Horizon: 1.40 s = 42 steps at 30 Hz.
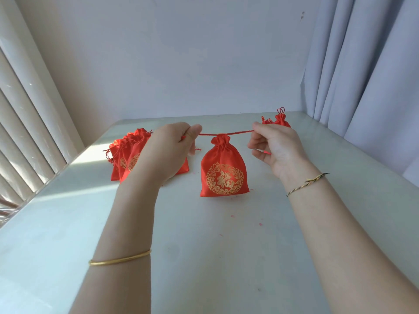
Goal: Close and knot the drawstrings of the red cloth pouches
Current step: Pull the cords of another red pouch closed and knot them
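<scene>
Both our left hand [172,147] and right hand [275,147] are pinching the drawstring [226,133] ends, pulling the pouch [223,171] shut; next we are probably knotting them.

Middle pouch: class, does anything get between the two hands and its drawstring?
Nothing visible does. The left hand and right hand already pinch the drawstring either side of the pouch, pulled out level. The pile of pouches lies behind the left hand, clear of the cord.

a red pouch [223,171] with a gold round pattern hangs upright, its top pulled shut, its string [226,133] stretched tight sideways. more red pouches [129,158] lie piled at left, and others [280,120] sit far right.
</scene>
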Each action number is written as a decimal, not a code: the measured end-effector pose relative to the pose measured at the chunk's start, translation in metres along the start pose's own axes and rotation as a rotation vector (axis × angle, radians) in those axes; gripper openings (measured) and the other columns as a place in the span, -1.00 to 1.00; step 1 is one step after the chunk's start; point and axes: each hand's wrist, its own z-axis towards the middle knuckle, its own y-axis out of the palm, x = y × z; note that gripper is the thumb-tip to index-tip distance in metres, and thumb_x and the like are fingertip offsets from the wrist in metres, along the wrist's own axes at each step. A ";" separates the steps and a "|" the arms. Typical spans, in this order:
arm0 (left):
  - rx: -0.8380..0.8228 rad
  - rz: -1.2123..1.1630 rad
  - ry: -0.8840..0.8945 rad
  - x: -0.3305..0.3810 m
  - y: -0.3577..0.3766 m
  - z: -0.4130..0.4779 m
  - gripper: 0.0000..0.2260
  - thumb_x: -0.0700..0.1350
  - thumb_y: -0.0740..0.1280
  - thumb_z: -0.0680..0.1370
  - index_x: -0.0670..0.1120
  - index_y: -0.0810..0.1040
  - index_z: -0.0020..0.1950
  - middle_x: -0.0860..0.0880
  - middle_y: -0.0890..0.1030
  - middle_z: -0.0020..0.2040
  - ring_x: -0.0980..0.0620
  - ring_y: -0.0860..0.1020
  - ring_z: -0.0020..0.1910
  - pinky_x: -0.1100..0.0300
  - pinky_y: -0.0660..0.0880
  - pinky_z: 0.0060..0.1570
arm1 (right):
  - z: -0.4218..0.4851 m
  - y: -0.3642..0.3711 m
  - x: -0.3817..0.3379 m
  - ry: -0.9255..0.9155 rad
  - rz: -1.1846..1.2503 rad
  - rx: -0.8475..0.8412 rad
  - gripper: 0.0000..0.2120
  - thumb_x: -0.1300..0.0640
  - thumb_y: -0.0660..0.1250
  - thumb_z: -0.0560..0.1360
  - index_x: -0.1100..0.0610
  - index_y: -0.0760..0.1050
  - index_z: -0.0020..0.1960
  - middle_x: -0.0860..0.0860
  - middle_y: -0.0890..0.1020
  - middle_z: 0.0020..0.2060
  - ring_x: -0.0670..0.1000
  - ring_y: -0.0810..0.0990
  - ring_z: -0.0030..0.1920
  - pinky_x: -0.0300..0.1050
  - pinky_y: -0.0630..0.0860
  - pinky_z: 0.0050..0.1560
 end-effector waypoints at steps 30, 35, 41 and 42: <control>-0.195 -0.481 -0.117 0.025 0.016 -0.002 -0.88 -0.14 0.35 0.52 -0.12 0.63 -0.19 0.00 0.55 -0.37 0.16 0.44 -0.42 0.32 0.42 -0.37 | -0.023 0.027 -0.020 -0.138 0.016 -0.230 -0.69 0.00 0.24 0.55 0.17 0.59 -0.23 0.02 0.61 -0.36 -0.09 0.43 -0.53 -0.26 0.32 -0.49; -0.212 -0.606 -0.140 0.019 0.017 0.000 -0.79 -0.15 0.25 0.59 -0.13 0.62 -0.17 0.03 0.54 -0.37 0.12 0.44 -0.38 0.28 0.39 -0.33 | -0.023 0.026 -0.017 0.036 0.060 -0.345 -0.68 0.13 0.05 0.58 0.27 0.44 0.18 0.12 0.61 -0.28 -0.01 0.46 -0.54 -0.25 0.30 -0.56; -0.118 -0.670 -0.216 0.018 0.018 0.001 -0.81 -0.18 0.24 0.59 -0.10 0.59 -0.18 0.00 0.55 -0.37 0.11 0.46 -0.41 0.23 0.41 -0.32 | -0.022 0.027 -0.012 -0.158 -0.159 -0.318 -0.86 0.40 0.20 0.46 0.19 0.44 -0.11 0.09 0.57 -0.35 -0.05 0.54 -0.43 -0.23 0.47 -0.42; -0.096 -0.671 -0.235 0.018 0.019 0.001 -0.81 -0.18 0.24 0.58 -0.10 0.58 -0.18 0.00 0.56 -0.37 0.12 0.47 -0.42 0.24 0.41 -0.34 | -0.022 0.026 -0.011 -0.200 -0.198 -0.330 -0.85 0.41 0.25 0.44 0.18 0.44 -0.16 0.08 0.56 -0.36 -0.07 0.53 -0.44 -0.24 0.47 -0.40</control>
